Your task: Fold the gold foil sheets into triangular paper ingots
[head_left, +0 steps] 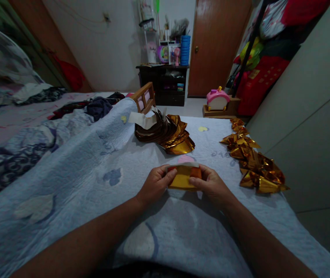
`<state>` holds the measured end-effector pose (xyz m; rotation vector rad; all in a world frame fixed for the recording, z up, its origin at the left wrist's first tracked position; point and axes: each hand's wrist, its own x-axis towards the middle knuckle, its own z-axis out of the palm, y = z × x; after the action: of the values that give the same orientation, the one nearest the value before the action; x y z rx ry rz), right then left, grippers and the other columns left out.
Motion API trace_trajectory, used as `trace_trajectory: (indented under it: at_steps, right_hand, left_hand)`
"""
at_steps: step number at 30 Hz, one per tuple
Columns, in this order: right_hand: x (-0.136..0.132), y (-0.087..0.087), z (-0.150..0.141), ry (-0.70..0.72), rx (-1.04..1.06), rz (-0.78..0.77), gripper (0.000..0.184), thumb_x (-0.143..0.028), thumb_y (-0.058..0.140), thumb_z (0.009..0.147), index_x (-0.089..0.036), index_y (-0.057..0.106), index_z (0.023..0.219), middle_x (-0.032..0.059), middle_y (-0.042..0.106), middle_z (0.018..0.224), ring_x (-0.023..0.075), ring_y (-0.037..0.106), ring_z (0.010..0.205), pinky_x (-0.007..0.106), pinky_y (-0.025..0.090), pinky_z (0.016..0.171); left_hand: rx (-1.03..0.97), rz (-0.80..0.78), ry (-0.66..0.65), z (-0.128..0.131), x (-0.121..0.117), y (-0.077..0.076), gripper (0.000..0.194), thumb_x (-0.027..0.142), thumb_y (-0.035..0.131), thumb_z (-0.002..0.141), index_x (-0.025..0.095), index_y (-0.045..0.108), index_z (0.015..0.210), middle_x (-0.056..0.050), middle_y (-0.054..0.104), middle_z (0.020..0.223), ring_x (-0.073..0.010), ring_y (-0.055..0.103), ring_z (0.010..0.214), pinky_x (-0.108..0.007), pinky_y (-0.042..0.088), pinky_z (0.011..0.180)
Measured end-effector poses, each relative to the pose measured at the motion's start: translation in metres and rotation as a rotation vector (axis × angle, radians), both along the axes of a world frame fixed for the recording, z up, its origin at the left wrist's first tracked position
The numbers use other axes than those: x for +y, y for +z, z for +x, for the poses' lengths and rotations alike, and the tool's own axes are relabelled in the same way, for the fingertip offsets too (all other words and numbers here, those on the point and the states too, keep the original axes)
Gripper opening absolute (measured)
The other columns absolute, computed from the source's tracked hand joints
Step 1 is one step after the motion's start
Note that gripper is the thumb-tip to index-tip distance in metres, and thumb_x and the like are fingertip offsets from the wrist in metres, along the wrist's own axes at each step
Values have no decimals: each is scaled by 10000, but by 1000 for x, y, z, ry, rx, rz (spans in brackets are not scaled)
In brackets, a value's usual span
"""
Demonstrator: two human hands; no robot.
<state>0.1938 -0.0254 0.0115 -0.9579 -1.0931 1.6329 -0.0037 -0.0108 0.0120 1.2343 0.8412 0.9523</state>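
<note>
A sheet of gold foil paper (184,178), with a pale edge along its top, is held level between my two hands above the bed. My left hand (157,181) pinches its left end, thumb on the gold face. At the other end my right hand (211,183) grips it the same way, fingers behind. Beyond my hands lies a fanned stack of gold foil sheets (179,141), with some white paper (143,120) on its left side. Several folded gold foil pieces (249,158) lie in a row on the right.
A light blue quilt (101,216) with heart patterns covers the bed and rises in a ridge on the left. Rumpled clothes (98,106) lie past it. A wooden rail (146,96) stands at the far end; a pale cabinet (312,127) borders the right side.
</note>
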Motion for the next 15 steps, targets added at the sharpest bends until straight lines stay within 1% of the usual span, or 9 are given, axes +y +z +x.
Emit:
trace_trajectory:
  at_steps: [2, 6, 11, 15]
  right_hand:
    - [0, -1, 0, -28, -31, 11, 387, -369, 857, 686, -213, 765, 1029, 51, 772, 961, 198, 708, 814, 327, 551, 774]
    - [1, -3, 0, -80, -83, 30, 302, -388, 835, 712, -205, 797, 949, 53, 778, 889, 191, 697, 763, 328, 539, 764]
    - [0, 0, -1, -89, -74, -10, 310, -433, 848, 682, -179, 804, 853, 62, 772, 801, 193, 689, 716, 316, 535, 713]
    - [-1, 0, -2, -100, -91, 11, 307, -437, 830, 709, -177, 810, 872, 58, 774, 823, 178, 677, 703, 297, 526, 699]
  left_hand:
    - [20, 6, 11, -1, 0, 0, 376, 451, 701, 878, 140, 751, 1082, -89, 767, 944, -211, 707, 828, -328, 554, 809]
    - [15, 22, 3, -1, -1, 0, 370, 431, 709, 880, 129, 739, 1092, -99, 772, 956, -235, 722, 872, -355, 562, 851]
    - [-12, 0, -41, 0, -2, -1, 361, 423, 664, 923, 122, 729, 1113, -104, 772, 981, -233, 729, 879, -362, 562, 873]
    - [-35, -9, -49, -1, -2, -4, 370, 431, 652, 930, 122, 719, 1122, -108, 761, 1032, -232, 720, 921, -374, 550, 912]
